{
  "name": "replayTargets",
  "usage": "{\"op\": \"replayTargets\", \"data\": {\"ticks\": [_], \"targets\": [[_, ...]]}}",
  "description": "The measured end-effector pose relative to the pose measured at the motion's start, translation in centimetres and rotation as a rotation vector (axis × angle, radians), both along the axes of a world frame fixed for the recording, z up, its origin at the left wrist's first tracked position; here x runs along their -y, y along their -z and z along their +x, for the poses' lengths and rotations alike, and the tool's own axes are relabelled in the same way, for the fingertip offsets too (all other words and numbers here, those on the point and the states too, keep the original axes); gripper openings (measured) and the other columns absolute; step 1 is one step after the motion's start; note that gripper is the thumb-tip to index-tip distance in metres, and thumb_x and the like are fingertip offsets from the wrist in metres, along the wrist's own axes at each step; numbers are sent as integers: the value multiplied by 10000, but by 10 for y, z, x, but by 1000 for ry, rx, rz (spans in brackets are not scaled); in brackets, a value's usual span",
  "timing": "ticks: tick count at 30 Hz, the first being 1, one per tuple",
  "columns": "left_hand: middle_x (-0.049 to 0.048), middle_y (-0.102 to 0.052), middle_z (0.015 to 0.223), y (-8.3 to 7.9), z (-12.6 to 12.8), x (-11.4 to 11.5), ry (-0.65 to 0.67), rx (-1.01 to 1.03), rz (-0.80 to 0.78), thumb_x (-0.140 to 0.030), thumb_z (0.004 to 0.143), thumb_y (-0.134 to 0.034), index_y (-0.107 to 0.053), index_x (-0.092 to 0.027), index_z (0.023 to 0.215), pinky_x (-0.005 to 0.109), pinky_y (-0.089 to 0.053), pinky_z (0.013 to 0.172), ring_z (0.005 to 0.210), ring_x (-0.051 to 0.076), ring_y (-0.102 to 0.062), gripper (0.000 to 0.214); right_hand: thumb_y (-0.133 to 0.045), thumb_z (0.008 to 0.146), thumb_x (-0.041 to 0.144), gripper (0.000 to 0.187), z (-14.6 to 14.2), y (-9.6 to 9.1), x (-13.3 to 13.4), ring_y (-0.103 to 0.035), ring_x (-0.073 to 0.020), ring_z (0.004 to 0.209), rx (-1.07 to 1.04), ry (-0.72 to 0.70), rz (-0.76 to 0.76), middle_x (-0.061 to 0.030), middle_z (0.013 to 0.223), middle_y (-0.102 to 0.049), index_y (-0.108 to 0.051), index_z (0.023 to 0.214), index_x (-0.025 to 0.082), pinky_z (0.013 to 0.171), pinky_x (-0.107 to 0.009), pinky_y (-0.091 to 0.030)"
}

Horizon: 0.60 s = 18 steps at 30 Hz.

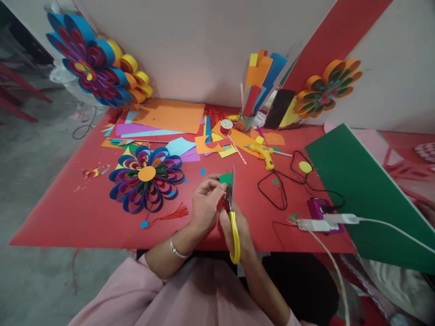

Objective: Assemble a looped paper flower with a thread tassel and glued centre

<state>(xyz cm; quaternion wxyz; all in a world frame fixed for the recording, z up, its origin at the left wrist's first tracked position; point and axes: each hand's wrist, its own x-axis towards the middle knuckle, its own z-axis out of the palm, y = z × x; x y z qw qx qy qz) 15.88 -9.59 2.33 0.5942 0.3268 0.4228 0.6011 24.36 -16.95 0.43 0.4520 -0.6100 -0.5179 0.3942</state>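
Observation:
Between the fingertips of my left hand (pixel 207 201) is a small piece of green paper (pixel 225 179). My right hand (pixel 241 231) is closed round the yellow handles of a pair of scissors (pixel 234 235), whose blades point away from me and lie right beside the green paper. Whether the blades touch the paper I cannot tell. To the left on the red table (pixel 84 222) lies a quilled paper flower (pixel 147 179) with a round orange centre. A red tassel (pixel 173 213) with a small blue paper square lies in front of it.
A yellow glue gun (pixel 263 154) with a looped black cord lies right of centre. Paper scraps (pixel 183 146), a thread spool (pixel 226 127) and a cup of paper strips (pixel 246 120) stand behind. At right are a green board (pixel 370 194) and a purple power adapter (pixel 319 208) with white plugs.

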Motion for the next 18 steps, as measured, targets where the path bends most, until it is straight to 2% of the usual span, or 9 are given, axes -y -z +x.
{"op": "replayTargets", "data": {"ticks": [4,8,14,18], "targets": [[46,-666,941,3,-1,0,-21,-18,2,-285,756,-831,-640,-180,595,256,-497,767,892,154,-620,271,-518,980,586,387,-2,-4,2,-503,-145,588,0,-1,-3,16,699,-580,-636,962,218,528,-267,-428],[47,-686,969,5,0,1,11,1,12,-240,779,-790,-653,-184,596,255,-500,767,916,159,-634,235,-502,978,616,412,-1,-2,4,-494,-142,570,-7,17,0,19,665,-567,-551,828,235,524,-271,-406],[59,-714,1003,5,1,1,20,-4,21,-229,757,-803,-668,-183,579,267,-516,835,970,171,-650,228,-458,1003,634,438,-1,4,3,-492,-151,537,-41,38,-114,25,620,-565,-573,897,225,485,-278,-385],[61,-718,995,3,2,2,32,9,-11,-236,718,-826,-655,-180,567,277,-532,824,942,173,-656,235,-479,993,609,412,-1,2,1,-469,-139,515,-42,63,-96,36,603,-537,-557,856,229,475,-276,-360]]}}
